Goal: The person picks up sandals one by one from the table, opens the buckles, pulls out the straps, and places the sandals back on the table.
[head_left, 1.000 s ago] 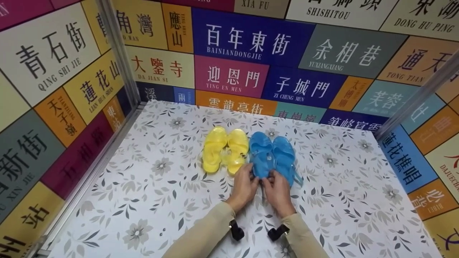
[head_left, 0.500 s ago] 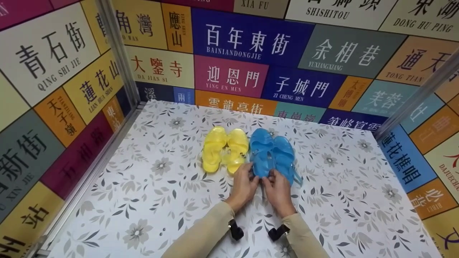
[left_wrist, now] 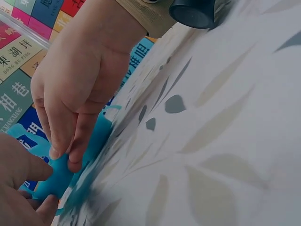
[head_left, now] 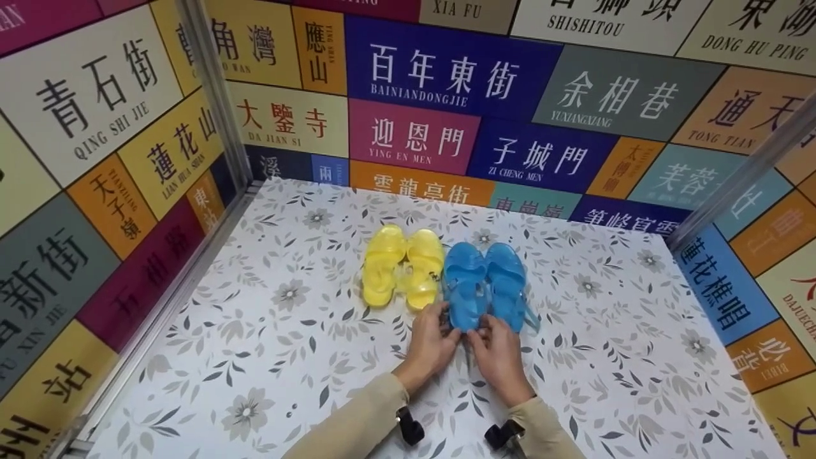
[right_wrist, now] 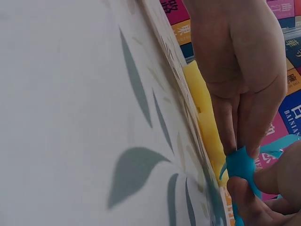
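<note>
Tabletop: a white surface with grey flowers and leaves [head_left: 319, 376], bounded by colourful sign-covered walls [head_left: 414, 137] and metal posts [head_left: 223, 95]; within it two pairs of sandals lie side by side, toes toward the top of the frame
Yellow pair: the yellow sandals [head_left: 380, 274] lie at the centre of the frame, just left of the blue ones
Blue pair: the left blue sandal [head_left: 467, 306] is a little right of centre, close beside the right blue sandal [head_left: 507, 290], whose loose strap end sticks out at its lower right
Left hand: the left hand [head_left: 433, 341] pinches the left side of the left blue sandal's heel, just below the yellow pair in the frame
Right hand: the right hand [head_left: 502, 350] pinches the same heel from its right side, thumb and fingers on the edge
Sleeves: tan sleeves [head_left: 357, 421] enter from the bottom of the frame, a black device [head_left: 410, 427] at each wrist
Since half a second ago: the left blue sandal and both hands have come lower in the frame, and its toe now lines up with the right one's; the yellow pair and right blue sandal lie as before
</note>
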A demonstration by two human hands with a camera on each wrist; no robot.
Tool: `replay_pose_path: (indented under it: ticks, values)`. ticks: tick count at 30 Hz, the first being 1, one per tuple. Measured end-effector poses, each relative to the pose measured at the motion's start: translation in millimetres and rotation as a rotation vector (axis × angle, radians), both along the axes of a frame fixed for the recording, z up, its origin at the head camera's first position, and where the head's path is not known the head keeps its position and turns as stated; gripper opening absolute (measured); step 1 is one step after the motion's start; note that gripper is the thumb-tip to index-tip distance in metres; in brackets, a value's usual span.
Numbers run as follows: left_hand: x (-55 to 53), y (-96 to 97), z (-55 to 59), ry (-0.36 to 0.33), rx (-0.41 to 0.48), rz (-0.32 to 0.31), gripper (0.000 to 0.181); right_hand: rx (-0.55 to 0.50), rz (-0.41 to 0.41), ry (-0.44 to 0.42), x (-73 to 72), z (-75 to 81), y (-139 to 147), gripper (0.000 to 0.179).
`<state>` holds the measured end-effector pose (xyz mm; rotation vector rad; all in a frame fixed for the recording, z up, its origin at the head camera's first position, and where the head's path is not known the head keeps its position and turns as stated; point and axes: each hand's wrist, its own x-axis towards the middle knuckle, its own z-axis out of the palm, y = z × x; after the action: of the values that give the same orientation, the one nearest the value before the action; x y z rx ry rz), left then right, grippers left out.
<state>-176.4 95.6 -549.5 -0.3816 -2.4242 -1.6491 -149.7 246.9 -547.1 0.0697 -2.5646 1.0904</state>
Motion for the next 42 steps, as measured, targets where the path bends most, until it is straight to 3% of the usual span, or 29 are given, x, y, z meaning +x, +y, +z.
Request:
replay_pose_path:
  ticks: [7, 15, 20, 36, 42]
  values:
    - [13.3, -2.5, -1.1, -0.065, -0.001, -0.027, 0.046, -0.017, 0.028, -0.049, 12.8, -1.4, 2.2, 0.034]
    - [20.6, -4.8, -3.0, -0.053, -0.064, -0.011, 0.046, -0.007, 0.036, -0.125, 18.5, -1.0, 1.6, 0.032]
    - [22.6, -7.3, -5.1, -0.070, -0.110, -0.005, 0.045, 0.009, 0.048, -0.176, 20.3, 0.4, 0.4, 0.027]
    - [24.5, -17.2, -2.8, -0.140, -0.072, -0.073, 0.044, 0.000, 0.081, -0.284, 22.4, 8.7, 3.0, 0.024]
    - [18.9, -26.0, -8.2, -0.108, -0.037, -0.095, 0.033, 0.012, 0.091, -0.316, 15.1, 22.8, 14.6, 0.023]
